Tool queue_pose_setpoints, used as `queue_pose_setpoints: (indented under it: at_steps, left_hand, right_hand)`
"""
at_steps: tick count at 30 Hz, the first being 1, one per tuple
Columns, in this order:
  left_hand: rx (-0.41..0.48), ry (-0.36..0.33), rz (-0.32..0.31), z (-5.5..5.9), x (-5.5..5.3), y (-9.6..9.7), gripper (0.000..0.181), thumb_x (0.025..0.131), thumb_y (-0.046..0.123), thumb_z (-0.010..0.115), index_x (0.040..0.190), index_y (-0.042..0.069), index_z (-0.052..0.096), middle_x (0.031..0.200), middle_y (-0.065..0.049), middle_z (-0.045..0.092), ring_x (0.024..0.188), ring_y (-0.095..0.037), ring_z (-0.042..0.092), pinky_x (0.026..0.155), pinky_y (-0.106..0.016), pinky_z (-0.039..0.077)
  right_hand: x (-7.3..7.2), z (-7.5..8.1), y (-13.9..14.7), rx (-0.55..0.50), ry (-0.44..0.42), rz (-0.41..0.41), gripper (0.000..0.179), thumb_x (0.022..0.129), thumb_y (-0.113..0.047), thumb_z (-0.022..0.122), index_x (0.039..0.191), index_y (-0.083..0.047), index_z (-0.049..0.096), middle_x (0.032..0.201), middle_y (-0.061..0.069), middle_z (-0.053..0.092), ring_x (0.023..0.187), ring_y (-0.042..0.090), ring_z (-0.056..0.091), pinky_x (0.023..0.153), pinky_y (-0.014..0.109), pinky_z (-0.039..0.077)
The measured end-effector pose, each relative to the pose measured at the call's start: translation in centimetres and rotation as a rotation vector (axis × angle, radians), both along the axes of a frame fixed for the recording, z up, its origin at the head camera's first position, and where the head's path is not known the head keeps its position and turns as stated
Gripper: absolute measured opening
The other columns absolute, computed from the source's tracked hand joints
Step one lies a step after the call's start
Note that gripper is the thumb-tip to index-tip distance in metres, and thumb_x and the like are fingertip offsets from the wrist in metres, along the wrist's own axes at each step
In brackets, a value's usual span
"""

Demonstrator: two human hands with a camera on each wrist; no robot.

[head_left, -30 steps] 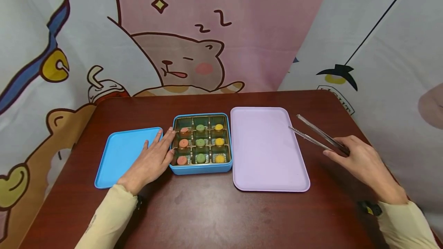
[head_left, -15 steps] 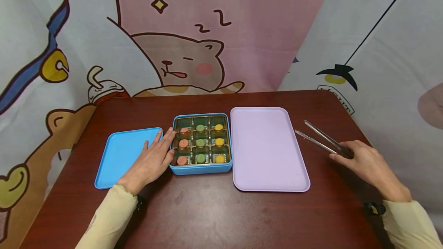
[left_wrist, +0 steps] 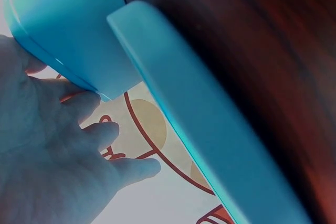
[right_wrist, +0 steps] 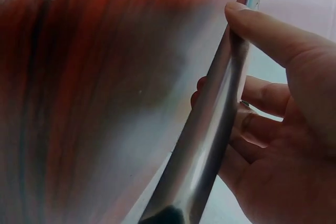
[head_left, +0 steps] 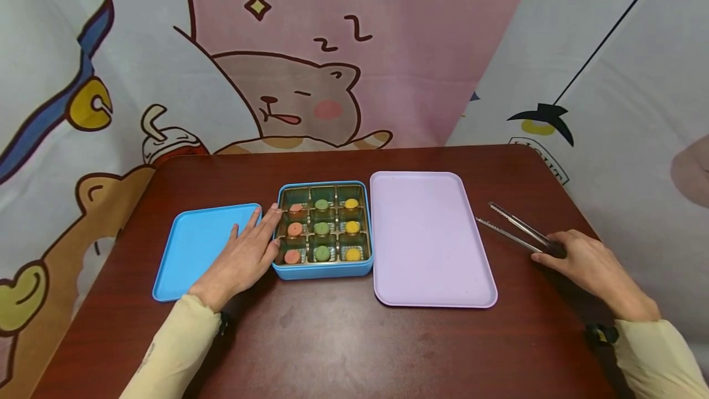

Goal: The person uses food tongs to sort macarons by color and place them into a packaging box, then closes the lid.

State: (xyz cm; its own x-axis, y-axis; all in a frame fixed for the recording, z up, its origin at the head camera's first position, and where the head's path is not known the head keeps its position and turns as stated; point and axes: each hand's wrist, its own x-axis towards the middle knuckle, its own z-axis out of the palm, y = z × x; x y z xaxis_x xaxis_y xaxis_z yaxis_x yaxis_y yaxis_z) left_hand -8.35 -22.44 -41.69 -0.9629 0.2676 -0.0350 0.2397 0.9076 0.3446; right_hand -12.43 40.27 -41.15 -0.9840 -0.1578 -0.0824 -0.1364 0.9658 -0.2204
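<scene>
My left hand [head_left: 238,260] lies with spread, straight fingers at the left side of a blue box [head_left: 324,273], its fingertips on the rim. Inside the box a clear divider makes several compartments. They hold small round pieces in columns: pink [head_left: 295,229], green [head_left: 322,228] and yellow [head_left: 352,226]. In the left wrist view the fingers touch the box wall [left_wrist: 68,30]. On the right, my right hand [head_left: 587,266] grips metal tongs [head_left: 520,225] near their hinged end, thumb along one arm. The tongs' tips stand apart with nothing between them, just right of a lilac tray [head_left: 432,233].
The lilac tray lies right beside the box. A flat blue lid [head_left: 194,251] sits left of the box, partly under my left hand in this view. All stand on a dark red-brown table [head_left: 332,343], with a printed cloth [head_left: 421,79] hanging behind it.
My right hand has drawn the tongs to the right and nearer to me, away from the tray's edge. The left hand, box, lid and tray have kept their places.
</scene>
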Motion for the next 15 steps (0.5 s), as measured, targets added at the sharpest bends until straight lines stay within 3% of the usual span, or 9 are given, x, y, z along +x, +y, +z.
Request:
queue_pose_setpoints:
  at_steps: [15]
  left_hand:
    - [-0.010,-0.009,0.003,-0.01,-0.14,0.01,0.061,0.113,0.032,0.038,0.167,0.010,0.019,0.174,-0.008,0.012,0.159,-0.038,0.007,0.117,-0.075,0.011]
  right_hand:
    - [-0.06,-0.50,0.53,-0.001,-0.042,0.017,0.069,0.087,-0.039,0.084,0.115,0.020,0.062,0.109,0.039,0.059,0.096,0.051,0.058,0.082,0.071,0.048]
